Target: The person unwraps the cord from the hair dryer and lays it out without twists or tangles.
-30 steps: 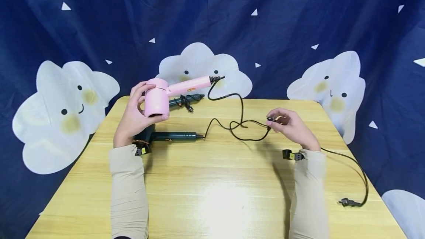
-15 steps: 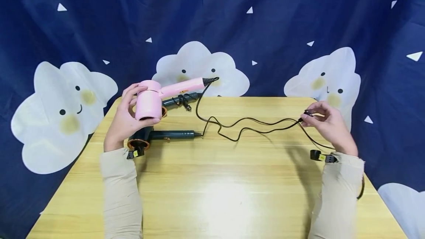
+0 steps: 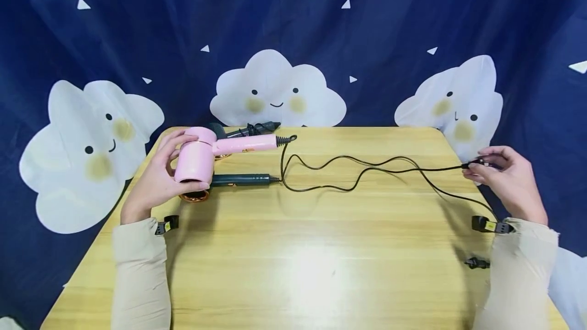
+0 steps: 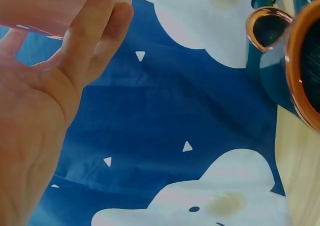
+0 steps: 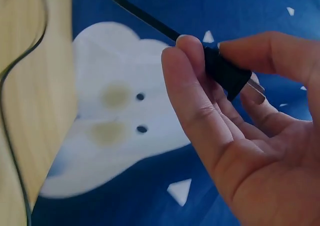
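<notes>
My left hand [image 3: 158, 177] grips a pink hair dryer [image 3: 196, 159] by its barrel, thumb below and fingers around the far side. Its handle points right, with a black cord [image 3: 348, 189] leaving the end. Out at the right edge of the table, my right hand [image 3: 509, 180] pinches a black plug [image 5: 227, 74] between thumb and fingertips, its metal prongs facing the palm. Below the pink dryer lies a dark green hair dryer [image 3: 240, 180] with a copper rim, its barrel partly hidden behind the pink one.
A second dark green hair dryer [image 3: 263, 128] with its cord bundled lies at the back left of the wooden table [image 3: 321, 248]. Another black plug [image 3: 478, 263] rests near the right forearm, on a cord crossing the table. A blue cloud-print curtain [image 3: 312, 24] hangs behind.
My right hand has moved far to the right with the plug, drawing the tangled cord out longer. My left hand has shifted left and lower with the pink hair dryer.
</notes>
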A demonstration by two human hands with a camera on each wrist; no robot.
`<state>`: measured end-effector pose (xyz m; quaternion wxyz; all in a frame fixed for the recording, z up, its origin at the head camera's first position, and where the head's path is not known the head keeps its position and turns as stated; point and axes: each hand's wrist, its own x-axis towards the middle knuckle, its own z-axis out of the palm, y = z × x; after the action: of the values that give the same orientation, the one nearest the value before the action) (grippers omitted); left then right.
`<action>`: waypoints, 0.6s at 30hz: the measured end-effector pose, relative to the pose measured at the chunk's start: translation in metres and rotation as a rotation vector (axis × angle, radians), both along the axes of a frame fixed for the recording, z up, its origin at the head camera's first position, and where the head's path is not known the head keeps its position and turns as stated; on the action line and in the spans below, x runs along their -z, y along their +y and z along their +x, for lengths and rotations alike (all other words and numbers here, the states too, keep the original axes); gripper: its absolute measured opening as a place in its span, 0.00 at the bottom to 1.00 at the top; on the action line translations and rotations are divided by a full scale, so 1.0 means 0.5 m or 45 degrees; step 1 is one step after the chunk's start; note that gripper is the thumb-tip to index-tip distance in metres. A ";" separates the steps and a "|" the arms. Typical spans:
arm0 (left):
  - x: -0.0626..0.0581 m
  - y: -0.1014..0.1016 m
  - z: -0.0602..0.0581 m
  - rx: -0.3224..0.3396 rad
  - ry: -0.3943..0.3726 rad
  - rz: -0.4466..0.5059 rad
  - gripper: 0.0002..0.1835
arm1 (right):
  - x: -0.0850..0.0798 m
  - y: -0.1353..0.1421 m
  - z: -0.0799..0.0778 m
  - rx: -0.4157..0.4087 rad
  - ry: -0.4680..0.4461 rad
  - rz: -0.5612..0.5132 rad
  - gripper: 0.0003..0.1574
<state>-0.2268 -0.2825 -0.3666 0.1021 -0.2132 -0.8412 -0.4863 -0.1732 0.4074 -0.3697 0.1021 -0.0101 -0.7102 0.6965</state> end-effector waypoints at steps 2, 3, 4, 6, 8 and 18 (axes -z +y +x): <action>0.003 -0.005 0.010 -0.005 -0.019 -0.043 0.55 | 0.011 0.014 0.005 0.031 -0.030 0.140 0.23; 0.005 -0.008 0.017 -0.011 -0.034 -0.065 0.55 | 0.016 0.020 0.007 0.050 -0.053 0.234 0.24; 0.008 -0.010 0.022 -0.017 -0.051 -0.085 0.55 | 0.021 0.025 0.010 0.069 -0.080 0.328 0.23; 0.015 -0.014 0.035 -0.029 -0.084 -0.121 0.55 | 0.029 0.036 0.016 0.100 -0.145 0.512 0.20; 0.022 -0.019 0.049 -0.030 -0.100 -0.146 0.55 | 0.036 0.048 0.025 0.125 -0.213 0.689 0.11; 0.073 -0.047 0.120 -0.019 -0.148 -0.246 0.55 | 0.093 0.080 0.050 0.161 -0.436 1.181 0.23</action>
<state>-0.1667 -0.3059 -0.4029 0.0357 -0.1870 -0.8903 -0.4137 -0.1480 0.4475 -0.4162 0.0197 -0.1209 -0.9498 0.2879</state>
